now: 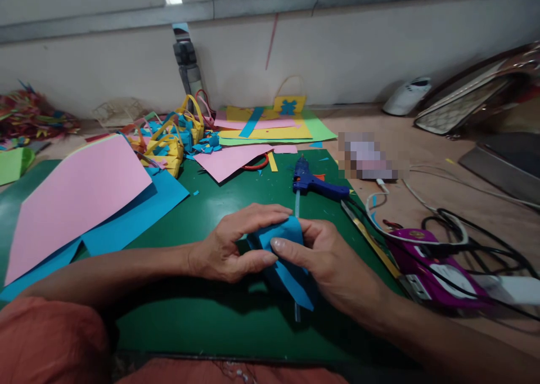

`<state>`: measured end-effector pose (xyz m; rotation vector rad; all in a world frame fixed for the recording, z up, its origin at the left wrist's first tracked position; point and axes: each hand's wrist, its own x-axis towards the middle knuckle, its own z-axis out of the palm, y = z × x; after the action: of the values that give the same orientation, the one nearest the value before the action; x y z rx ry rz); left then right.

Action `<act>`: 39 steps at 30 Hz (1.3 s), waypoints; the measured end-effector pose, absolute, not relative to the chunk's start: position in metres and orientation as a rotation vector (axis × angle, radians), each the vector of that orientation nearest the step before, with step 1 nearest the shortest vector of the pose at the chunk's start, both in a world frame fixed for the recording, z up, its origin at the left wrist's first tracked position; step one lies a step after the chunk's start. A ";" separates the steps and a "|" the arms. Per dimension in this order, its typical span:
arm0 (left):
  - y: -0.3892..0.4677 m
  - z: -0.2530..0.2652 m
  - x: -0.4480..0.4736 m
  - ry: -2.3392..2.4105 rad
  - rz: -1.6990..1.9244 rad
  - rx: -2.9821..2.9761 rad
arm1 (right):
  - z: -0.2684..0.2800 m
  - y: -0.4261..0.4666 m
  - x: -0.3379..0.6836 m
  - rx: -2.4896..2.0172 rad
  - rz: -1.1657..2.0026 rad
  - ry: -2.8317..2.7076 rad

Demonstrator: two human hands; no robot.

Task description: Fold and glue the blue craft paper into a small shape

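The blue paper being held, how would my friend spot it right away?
Find the big green mat. Above it, the left hand and right hand hold the blue paper between them. Unlike the blue sheet lying under the pink sheet, this one is bent and held in both hands.

Both hands (236, 243) (327, 254) close, thumbs (291, 252) adjacent
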<state>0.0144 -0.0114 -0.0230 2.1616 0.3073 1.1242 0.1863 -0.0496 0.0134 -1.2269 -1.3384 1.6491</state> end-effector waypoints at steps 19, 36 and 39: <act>-0.010 -0.019 0.014 0.319 1.145 2.282 | 0.024 -0.047 0.193 -1.311 1.554 -1.526; -0.008 -0.017 0.013 0.395 1.219 2.356 | 0.029 -0.049 0.199 -1.342 1.413 -1.439; -0.007 -0.018 0.012 0.416 1.230 2.347 | 0.028 -0.052 0.201 -1.332 1.135 -1.600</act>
<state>0.0123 -0.0071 -0.0176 2.3467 0.4163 1.2300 0.2008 -0.0522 0.0283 -1.3322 -1.6000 1.1350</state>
